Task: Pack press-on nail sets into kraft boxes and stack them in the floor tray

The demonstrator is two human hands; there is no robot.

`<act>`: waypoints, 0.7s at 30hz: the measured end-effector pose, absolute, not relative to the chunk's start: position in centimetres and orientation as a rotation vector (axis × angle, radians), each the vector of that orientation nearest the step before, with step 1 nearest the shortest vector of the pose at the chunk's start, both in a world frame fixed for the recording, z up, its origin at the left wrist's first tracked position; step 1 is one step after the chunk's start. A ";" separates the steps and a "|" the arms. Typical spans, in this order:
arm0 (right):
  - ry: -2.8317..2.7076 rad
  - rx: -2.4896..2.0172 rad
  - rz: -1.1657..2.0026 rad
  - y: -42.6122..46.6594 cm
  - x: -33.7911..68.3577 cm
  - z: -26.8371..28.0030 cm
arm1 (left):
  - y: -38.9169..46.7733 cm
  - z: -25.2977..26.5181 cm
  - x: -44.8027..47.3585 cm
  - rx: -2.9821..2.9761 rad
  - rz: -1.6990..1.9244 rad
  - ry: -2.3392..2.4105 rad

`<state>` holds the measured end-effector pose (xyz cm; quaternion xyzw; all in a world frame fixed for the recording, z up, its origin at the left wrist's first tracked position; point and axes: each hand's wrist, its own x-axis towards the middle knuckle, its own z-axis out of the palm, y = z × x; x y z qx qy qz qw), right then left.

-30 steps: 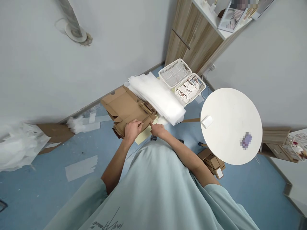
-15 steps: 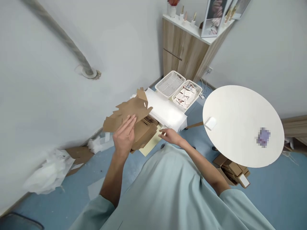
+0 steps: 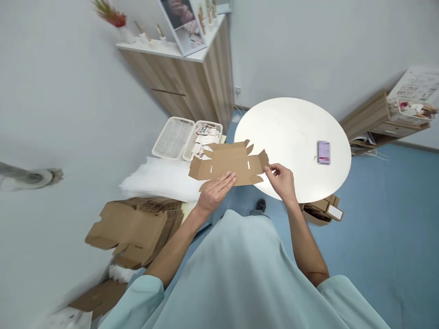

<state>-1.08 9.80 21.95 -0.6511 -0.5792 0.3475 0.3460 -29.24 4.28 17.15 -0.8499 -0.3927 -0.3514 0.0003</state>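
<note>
A flat, unfolded cardboard box (image 3: 228,160) with cut flaps and two slots is held up in front of me, near the left edge of the round white table. My left hand (image 3: 216,191) grips its near edge, fingers lying on top and the thumb hidden beneath. At the box's right end flap, my right hand (image 3: 281,180) pinches the corner between thumb and fingers. To the left, a stack of flat cardboard boxes (image 3: 137,228) lies beside white foam sheets (image 3: 157,178).
The round white table (image 3: 274,119) bears a blurred purple item (image 3: 323,152). Two white baskets (image 3: 173,137) stand behind the foam, one with small cards. A wooden cabinet (image 3: 178,82) fills the corner. Cardboard boxes (image 3: 322,210) sit under the table; a low shelf (image 3: 373,123) is at right.
The unfolded box has left the stack and moved right to the table's edge in my left hand. My right hand, empty before, now pinches its flap. My view has turned right.
</note>
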 end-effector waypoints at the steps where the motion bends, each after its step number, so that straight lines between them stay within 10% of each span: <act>1: -1.468 -1.749 0.895 10.2 1.3 21.0 | 5.6 16.5 -27.1 -2.709 -1.102 -1.199; 21: -1.157 -2.160 1.095 10.8 25.5 1.1 | 14.4 -2.9 -2.1 -3.456 0.105 -1.418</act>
